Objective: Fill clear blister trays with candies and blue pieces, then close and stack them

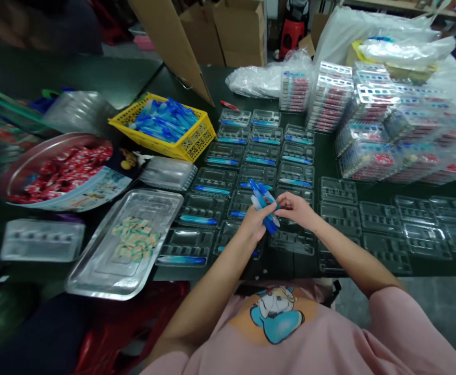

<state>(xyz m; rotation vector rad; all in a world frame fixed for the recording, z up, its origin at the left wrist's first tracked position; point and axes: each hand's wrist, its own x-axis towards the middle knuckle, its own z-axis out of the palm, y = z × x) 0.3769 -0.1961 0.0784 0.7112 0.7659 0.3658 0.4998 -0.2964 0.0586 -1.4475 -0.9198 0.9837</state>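
My left hand (254,223) is closed around a loose bundle of blue and white pens (259,191), held above the rows of clear trays. Close on its right, my right hand (297,209) has its fingers curled in at the bundle's edge. Whatever those fingertips pinch is hidden. Below and beyond my hands, clear plastic trays (212,179) lie in columns, many with one blue pen (212,189) along the near side. Clear trays with no pen visible (339,216) lie to the right of my right forearm.
A yellow basket (196,148) of blue pens stands back left. Left are a round tub (83,195) of red-wrapped pieces and a metal tray (122,286) with small striped pieces. Filled clear packs (368,156) are stacked back right. A cardboard flap (173,47) rises behind; another person (56,26) is far left.
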